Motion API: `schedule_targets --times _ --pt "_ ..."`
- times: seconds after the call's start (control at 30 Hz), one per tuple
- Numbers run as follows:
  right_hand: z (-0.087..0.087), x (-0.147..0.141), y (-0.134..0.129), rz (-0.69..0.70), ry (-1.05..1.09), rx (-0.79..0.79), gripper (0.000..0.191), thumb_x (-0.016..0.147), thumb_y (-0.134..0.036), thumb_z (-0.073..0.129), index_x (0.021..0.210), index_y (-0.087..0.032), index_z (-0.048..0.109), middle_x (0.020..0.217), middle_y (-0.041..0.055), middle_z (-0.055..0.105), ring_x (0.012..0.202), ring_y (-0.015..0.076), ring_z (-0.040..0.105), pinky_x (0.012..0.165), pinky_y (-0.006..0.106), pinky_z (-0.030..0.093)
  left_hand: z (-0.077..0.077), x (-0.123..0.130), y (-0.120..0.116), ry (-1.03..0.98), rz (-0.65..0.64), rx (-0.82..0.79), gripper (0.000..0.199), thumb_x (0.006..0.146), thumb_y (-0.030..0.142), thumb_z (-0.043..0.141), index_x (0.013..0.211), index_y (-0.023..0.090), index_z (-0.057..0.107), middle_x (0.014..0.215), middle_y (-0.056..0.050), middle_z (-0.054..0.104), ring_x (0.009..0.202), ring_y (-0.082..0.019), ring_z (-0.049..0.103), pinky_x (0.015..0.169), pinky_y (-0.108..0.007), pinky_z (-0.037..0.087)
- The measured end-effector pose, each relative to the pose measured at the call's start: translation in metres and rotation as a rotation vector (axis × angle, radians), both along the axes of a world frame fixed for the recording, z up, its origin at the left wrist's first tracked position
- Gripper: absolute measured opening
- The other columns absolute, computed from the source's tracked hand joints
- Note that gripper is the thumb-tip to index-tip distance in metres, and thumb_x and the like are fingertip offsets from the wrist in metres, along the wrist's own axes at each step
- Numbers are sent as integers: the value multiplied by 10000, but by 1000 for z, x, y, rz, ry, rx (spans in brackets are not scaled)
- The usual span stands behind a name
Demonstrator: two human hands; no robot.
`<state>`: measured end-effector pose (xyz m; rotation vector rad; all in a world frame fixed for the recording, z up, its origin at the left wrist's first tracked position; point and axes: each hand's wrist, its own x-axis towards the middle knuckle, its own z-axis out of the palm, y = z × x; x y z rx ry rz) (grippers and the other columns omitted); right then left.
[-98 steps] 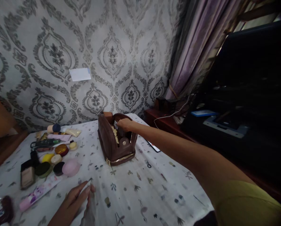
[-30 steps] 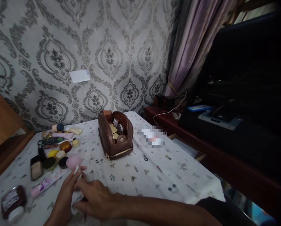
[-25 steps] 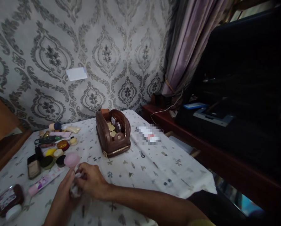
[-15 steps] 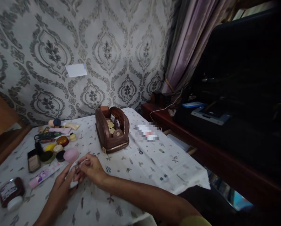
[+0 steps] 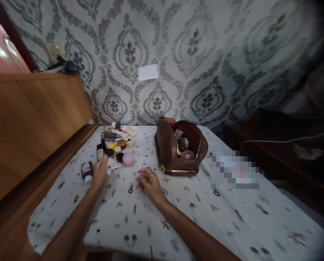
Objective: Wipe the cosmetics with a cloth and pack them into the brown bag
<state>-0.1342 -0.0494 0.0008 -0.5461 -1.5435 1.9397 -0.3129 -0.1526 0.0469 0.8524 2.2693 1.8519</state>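
Observation:
My left hand (image 5: 100, 174) is closed around a small white crumpled thing (image 5: 109, 169), perhaps a tissue, beside the cosmetics on the left. Partly hidden behind it lies a pink-and-white tube (image 5: 114, 164). My right hand (image 5: 149, 185) hovers over the cloth in the middle, fingers loosely bent and apart, with nothing seen in them. Near the hands sit a pink egg-shaped sponge (image 5: 128, 160), a small black jar (image 5: 120, 157) and a dark red bottle with a white cap (image 5: 87, 170). To the right stands an unzipped brown cosmetic bag (image 5: 165, 152) with several items inside.
More tubes and jars, among them an amber jar (image 5: 121, 144), crowd the table's back left. A blurred-out flat item (image 5: 235, 169) lies right of the bag. The patterned tablecloth (image 5: 183, 224) covers the table; a wooden panel (image 5: 37, 134) borders its left side.
My hands, together on the white thing before, are now apart: the left keeps it near the bottles, the right has let go. The view has swung left.

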Motion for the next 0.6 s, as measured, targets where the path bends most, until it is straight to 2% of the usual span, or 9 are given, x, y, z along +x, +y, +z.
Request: schedule_targets --times 0.13,0.3,0.6 --pt "1 3 -2 21 -37 70 253 732 -390 589 892 -199 549 680 -31 605 485 119 590 428 214 401 1 -7 -7 27 48 50 517 789 648 512 536 242 312 505 63 282 510 -114 282 485 -259 248" --pt "2 3 -3 33 -53 84 244 744 -392 593 888 -197 568 689 -24 610 491 120 591 440 221 408 0 -14 -8 54 75 85 455 798 547 525 554 234 303 531 62 257 540 -114 266 503 -253 224" --pt "2 4 -6 33 -57 52 221 720 -361 579 850 -183 563 662 -42 590 456 90 564 421 193 371 -3 -15 -11 64 51 89 318 778 429 565 576 204 468 552 54 371 573 -128 356 540 -247 288"
